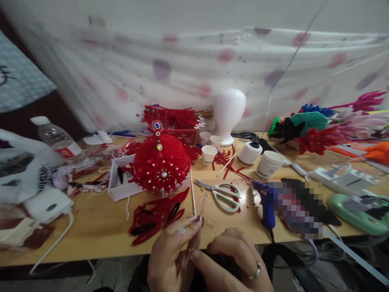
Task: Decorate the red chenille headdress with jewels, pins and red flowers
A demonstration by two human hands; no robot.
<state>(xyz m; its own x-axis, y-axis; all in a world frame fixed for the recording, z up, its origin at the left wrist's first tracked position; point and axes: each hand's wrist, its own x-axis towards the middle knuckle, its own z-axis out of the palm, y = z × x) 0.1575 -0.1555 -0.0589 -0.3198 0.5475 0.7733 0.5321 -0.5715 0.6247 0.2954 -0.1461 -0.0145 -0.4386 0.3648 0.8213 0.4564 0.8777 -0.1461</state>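
My left hand (172, 253) is closed, thumb and forefinger pinching a thin metal hairpin-like wire (204, 202) whose looped end points up. My right hand (232, 257) meets it from the right, its thumb and fingers curled together near the wire's lower part. What it pinches, if anything, is hidden. Just beyond lies a pale thin stick (193, 194). Scissors with cream handles (226, 194) rest on the table. Red fabric pieces with black clips (158, 217) lie left of the hands. Behind them a red ball with beaded flower ornaments (161, 158) sits at a white box (121, 182).
Paper cups (269, 164), a thread spool (250, 152) and a white foam head (228, 115) stand farther back. To the right are a blue glue gun (267, 205), power strips (343, 180) and cables. A plastic bottle (57, 138) and white charger (48, 205) are left.
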